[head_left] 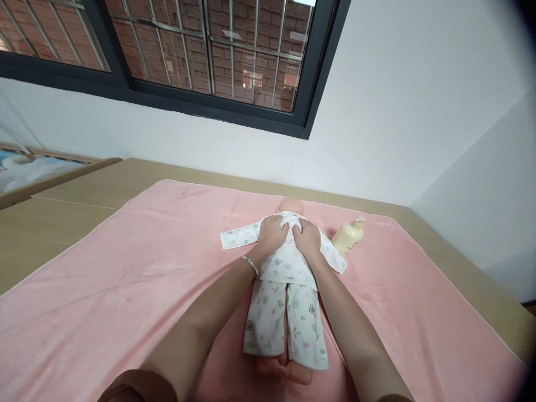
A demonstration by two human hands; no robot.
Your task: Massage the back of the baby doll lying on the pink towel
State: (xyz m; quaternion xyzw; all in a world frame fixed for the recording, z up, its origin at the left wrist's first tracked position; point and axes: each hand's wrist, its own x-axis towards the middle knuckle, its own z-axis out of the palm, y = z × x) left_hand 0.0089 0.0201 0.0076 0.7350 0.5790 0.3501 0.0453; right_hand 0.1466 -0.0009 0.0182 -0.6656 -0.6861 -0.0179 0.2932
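A baby doll (288, 279) in white printed pyjamas lies on a pink towel (146, 262), head away from me, bare feet near me. My left hand (272, 233) rests on the doll's left shoulder, fingers curled over the top's cloth. My right hand (307, 235) presses on the right shoulder beside it, fingers bent into the cloth near the collar. A silver bangle (250, 265) sits on my left wrist. The doll's head (291, 205) shows just past my hands.
A pale yellow pump bottle (348, 235) lies on the towel right of the doll. The towel covers a tan table (84, 195) set against a white wall under a barred window (201, 50). A framed picture (37, 170) leans at far left.
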